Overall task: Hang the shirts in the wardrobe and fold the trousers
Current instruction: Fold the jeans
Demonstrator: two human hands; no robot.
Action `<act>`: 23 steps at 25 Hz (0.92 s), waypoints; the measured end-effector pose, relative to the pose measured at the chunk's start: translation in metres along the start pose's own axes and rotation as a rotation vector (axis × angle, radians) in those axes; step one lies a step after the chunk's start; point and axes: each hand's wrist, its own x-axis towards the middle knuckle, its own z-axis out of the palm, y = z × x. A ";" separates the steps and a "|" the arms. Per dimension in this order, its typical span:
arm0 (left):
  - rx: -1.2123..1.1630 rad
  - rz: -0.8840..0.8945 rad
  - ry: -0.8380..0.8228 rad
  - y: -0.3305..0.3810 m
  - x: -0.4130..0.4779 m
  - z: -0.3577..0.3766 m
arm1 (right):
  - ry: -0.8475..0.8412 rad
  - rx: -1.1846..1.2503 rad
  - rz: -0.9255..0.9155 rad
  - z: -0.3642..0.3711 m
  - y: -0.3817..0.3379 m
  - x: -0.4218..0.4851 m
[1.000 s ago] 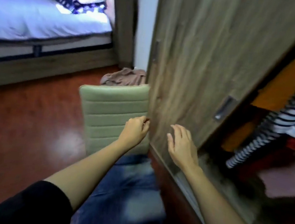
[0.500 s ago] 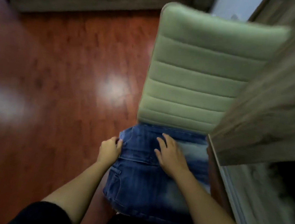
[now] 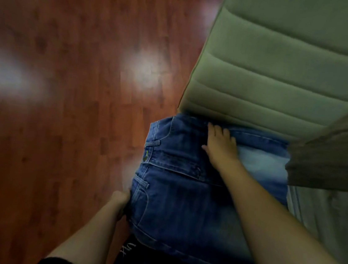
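Folded blue jeans (image 3: 182, 198) lie on the seat of a chair in front of its green padded backrest (image 3: 284, 79). My right hand (image 3: 221, 143) rests flat on the far part of the jeans, fingers straight, close to the backrest. My left hand (image 3: 119, 199) is at the jeans' left edge, near a pocket seam, with its fingers tucked under the denim and hidden. A dark garment with white print (image 3: 127, 251) shows beneath the jeans at the near edge.
Glossy red-brown wood floor (image 3: 60, 118) fills the left side. The wooden wardrobe door's edge (image 3: 329, 159) juts in at the right, just above the jeans' right side. The wardrobe's pale floor rail (image 3: 322, 216) runs below it.
The view has swung from the wardrobe down to the chair. My right hand slid further up the jeans toward the backrest. My left hand moved down along the jeans' left edge.
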 end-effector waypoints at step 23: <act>0.012 0.364 -0.532 0.073 -0.139 -0.040 | 0.070 0.461 0.021 -0.075 0.047 -0.064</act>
